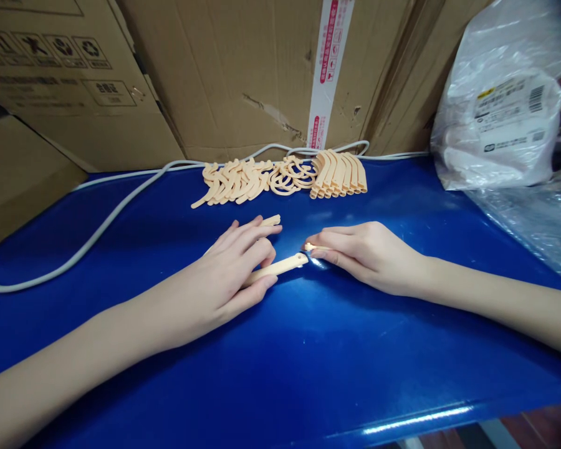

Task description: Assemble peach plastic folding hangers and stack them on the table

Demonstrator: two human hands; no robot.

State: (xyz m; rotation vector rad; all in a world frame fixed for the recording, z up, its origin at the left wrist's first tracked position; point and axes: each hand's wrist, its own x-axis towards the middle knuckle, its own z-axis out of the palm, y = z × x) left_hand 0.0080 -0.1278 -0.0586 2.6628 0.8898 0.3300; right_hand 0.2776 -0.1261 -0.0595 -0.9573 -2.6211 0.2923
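My left hand (pixel 234 268) rests on the blue table (pixel 280 362) and pinches a curved beige plastic strip (pixel 280 267) between thumb and fingers; another beige end (pixel 271 220) pokes out past its fingertips. My right hand (pixel 364 252) lies opposite, fingers pressed together on a small beige piece (pixel 311 247) held close to the strip's tip. Behind both hands, a row of several matching beige parts (pixel 280 176) lies along the table's back.
Cardboard boxes (pixel 243 68) wall off the back. A grey cable (pixel 112 215) runs from the left edge along the back. Clear plastic bags (pixel 500 118) with white contents sit at the right. The table's front edge is near me.
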